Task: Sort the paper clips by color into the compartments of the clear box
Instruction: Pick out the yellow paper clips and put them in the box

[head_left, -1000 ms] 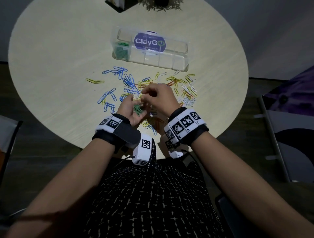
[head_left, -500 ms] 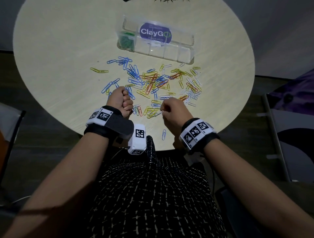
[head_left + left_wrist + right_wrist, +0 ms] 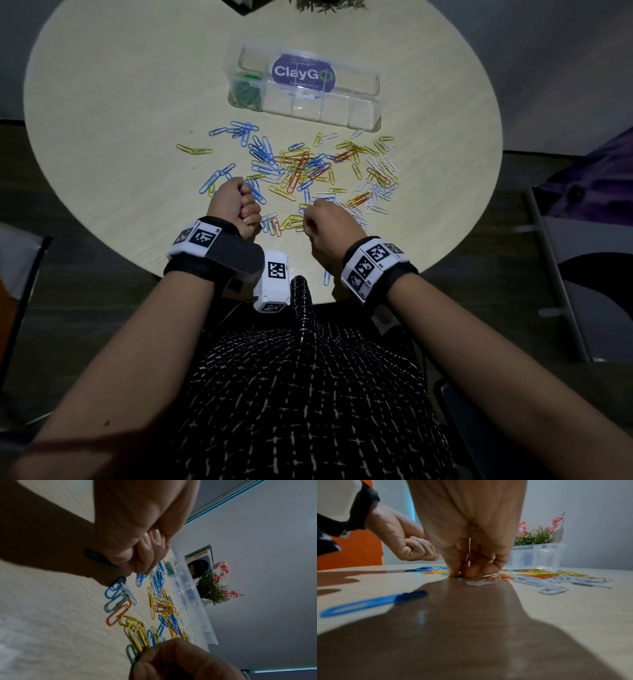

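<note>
The clear box (image 3: 363, 113) lies at the far middle of the round table, with green clips (image 3: 246, 90) in its left-end compartment. A loose pile of blue, yellow, red and white paper clips (image 3: 308, 168) spreads in front of it. My left hand (image 3: 236, 202) is a tight fist at the pile's near left; the green clips it took in are hidden inside. My right hand (image 3: 306, 224) reaches down at the pile's near edge. In the right wrist view its fingertips (image 3: 453, 573) pinch a green clip (image 3: 458, 576) lying on the table.
A lone blue clip (image 3: 327, 277) lies near the table's front edge beside my right wrist. Two yellow clips (image 3: 193, 149) lie apart on the left. A small potted plant (image 3: 329, 5) stands at the far edge behind the box.
My hands have parted. The left palm, which held green clips, has curled into a fist and shifted left. The right hand has dropped to the pile's near edge.
</note>
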### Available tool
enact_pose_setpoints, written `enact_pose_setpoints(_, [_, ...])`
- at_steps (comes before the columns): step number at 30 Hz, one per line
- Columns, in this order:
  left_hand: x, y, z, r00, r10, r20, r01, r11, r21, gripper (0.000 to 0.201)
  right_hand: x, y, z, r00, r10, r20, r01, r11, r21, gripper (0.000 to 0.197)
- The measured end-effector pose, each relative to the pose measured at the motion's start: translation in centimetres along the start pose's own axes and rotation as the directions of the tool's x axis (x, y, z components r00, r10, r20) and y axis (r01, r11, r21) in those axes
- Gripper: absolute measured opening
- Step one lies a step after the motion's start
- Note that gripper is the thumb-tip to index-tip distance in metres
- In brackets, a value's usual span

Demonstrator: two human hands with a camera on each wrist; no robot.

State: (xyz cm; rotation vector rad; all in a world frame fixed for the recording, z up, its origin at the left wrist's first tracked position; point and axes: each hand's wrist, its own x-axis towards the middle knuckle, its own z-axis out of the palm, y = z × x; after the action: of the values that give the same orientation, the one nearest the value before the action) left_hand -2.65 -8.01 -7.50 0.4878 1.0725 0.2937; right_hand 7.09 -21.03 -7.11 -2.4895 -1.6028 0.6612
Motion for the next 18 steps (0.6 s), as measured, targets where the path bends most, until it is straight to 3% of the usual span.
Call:
enact_pose_setpoints(4, [-0.1,0.4,-0.6,1.000,0.006,-0.024,-0.007,0.999,-0.032,0.041,0.2,0.2,-0.2,0.998,0.008,0.056,-0.002,0.994,-0.110,0.017])
enact_pose_setpoints(6, [-0.2,0.7,-1.1,0.999,0.018,-0.048,-0.021,0.999,-0.046,0.039,0.3,0.2,-0.5,0.998,0.032,0.061,-0.030,0.999,-0.037,0.014])
enact_pose_setpoints(9, [-0.2,0.5,-1.6,0.997,0.023,-0.076,-0.028,0.998,-0.056,0.040,0.7,-0.7,-1.1,0.995,0.099,0.014,-0.100,0.983,0.157,0.026])
enact_pose_setpoints(13, [-0.9,-0.6,-1.3,0.999,0.006,-0.050,-0.012,0.993,-0.122,0.045,1.2,-3.9,-1.8,0.996,-0.015,-0.093,0.035,0.973,0.227,0.010])
enact_pose_setpoints(15, [-1.1,-1.0,-1.2,1.000,0.003,0.003,-0.002,0.981,-0.193,0.055,1.9,-5.2,-1.9,0.990,-0.092,-0.107,0.113,0.971,0.212,0.013])
enact_pose_setpoints(18, [-1.3,-1.0,-1.7,1.000,-0.011,-0.009,0.010,0.988,-0.154,0.051,2.9,-5.7,-1.8,0.990,-0.058,-0.127,0.092,0.954,0.284,0.016])
